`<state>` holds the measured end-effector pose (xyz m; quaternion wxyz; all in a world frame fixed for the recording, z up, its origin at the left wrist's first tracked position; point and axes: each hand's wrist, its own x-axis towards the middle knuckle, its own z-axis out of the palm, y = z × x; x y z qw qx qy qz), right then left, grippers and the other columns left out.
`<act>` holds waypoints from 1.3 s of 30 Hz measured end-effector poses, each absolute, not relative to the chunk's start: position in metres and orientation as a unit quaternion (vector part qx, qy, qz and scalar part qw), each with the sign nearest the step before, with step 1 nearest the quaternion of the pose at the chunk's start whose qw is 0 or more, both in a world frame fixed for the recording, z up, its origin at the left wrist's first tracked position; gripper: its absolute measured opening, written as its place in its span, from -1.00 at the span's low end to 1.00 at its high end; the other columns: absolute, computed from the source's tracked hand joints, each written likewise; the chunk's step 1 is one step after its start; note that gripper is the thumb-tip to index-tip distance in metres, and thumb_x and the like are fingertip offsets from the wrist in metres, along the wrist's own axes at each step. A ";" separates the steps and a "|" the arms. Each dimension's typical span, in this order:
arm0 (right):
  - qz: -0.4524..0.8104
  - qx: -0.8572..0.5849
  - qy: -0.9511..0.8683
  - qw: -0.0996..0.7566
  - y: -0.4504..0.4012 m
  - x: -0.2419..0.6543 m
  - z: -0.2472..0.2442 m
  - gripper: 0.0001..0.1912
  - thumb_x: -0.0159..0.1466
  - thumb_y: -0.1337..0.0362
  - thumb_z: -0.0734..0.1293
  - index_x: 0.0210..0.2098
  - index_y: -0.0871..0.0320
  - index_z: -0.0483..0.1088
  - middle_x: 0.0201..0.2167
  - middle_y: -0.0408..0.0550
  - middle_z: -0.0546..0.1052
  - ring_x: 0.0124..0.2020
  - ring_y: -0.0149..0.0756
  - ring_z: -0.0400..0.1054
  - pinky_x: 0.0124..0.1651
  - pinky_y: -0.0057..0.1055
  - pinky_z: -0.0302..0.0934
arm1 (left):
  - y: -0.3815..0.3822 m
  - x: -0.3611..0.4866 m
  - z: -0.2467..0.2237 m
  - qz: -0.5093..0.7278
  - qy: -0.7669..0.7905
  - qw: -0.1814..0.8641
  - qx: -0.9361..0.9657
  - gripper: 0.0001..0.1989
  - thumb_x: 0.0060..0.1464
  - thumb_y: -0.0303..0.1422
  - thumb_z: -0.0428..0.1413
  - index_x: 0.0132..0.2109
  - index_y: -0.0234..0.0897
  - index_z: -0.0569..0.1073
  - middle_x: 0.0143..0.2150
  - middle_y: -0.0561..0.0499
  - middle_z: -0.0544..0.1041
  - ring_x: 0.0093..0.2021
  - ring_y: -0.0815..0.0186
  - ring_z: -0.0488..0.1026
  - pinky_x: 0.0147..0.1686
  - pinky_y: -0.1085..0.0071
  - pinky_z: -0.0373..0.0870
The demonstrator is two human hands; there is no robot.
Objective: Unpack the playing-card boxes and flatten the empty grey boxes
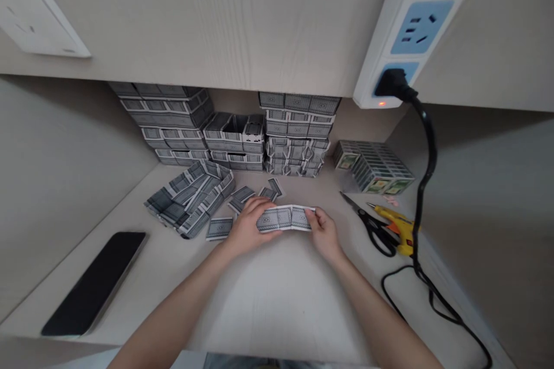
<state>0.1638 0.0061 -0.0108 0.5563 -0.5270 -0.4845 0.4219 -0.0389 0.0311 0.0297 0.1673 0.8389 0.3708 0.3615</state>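
Between my two hands is a short strip of joined, folded playing cards [284,218], patterned backs facing me. My left hand [250,223] closes round its left end, thumb below and fingers above. At the right end, my right hand [324,232] pinches the strip between thumb and fingers. Several loose playing cards [220,228] lie on the desk beside and behind my left hand. Farther left rests a larger open tray-like piece built from folded cards [190,196], with more card strips inside it.
Stacked card-built boxes [296,121] line the back under the panel. Boxed card packs [376,167] stand at back right. Scissors [374,230] and a yellow glue gun [400,228] lie right, near a black cord [426,173] from the power strip [415,29]. A black phone [95,282] lies left.
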 end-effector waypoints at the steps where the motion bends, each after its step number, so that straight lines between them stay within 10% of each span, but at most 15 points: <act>1: 0.422 -0.525 -0.484 0.558 0.006 0.163 -0.010 -0.66 0.12 -0.01 0.20 -0.41 0.17 0.29 -0.47 -0.08 0.45 -0.41 -0.28 0.31 -0.31 -0.38 0.21 | 0.031 -0.039 0.030 0.363 0.371 0.168 0.838 -0.56 -0.17 -0.23 0.17 -0.09 -0.21 0.32 -0.05 -0.09 0.36 0.02 0.17 0.24 0.04 0.15 0.14; 16: 0.471 -0.516 -0.488 0.524 -0.009 0.145 0.002 -0.64 0.13 -0.02 0.18 -0.20 0.08 0.20 -0.52 -0.16 0.36 -0.58 -0.38 0.25 -0.55 -0.47 0.17 | 0.019 -0.026 0.028 0.366 0.348 0.205 0.838 -0.50 -0.24 -0.15 0.21 -0.10 -0.21 0.34 -0.12 -0.07 0.41 -0.03 0.19 0.30 -0.03 0.20 0.23; 27: 0.518 -0.512 -0.477 0.492 -0.014 0.142 0.002 -0.63 0.16 -0.07 0.11 -0.22 0.06 0.11 -0.70 -0.36 0.20 -0.89 -0.55 -0.08 -0.84 -0.55 -0.23 | 0.011 -0.018 0.021 0.366 0.374 0.216 0.824 -0.55 -0.20 -0.22 0.19 -0.11 -0.22 0.33 -0.17 -0.06 0.42 -0.09 0.22 0.34 -0.10 0.25 0.30; 39: 0.323 -0.596 -0.482 0.555 0.009 0.178 0.001 -0.63 0.13 -0.03 0.17 -0.32 0.15 0.32 -0.43 -0.05 0.46 -0.50 -0.32 0.31 -0.45 -0.40 0.22 | 0.010 -0.018 0.020 0.306 0.400 0.163 0.848 -0.57 -0.19 -0.23 0.16 -0.11 -0.21 0.34 -0.11 -0.09 0.38 0.00 0.11 0.24 -0.01 0.12 0.20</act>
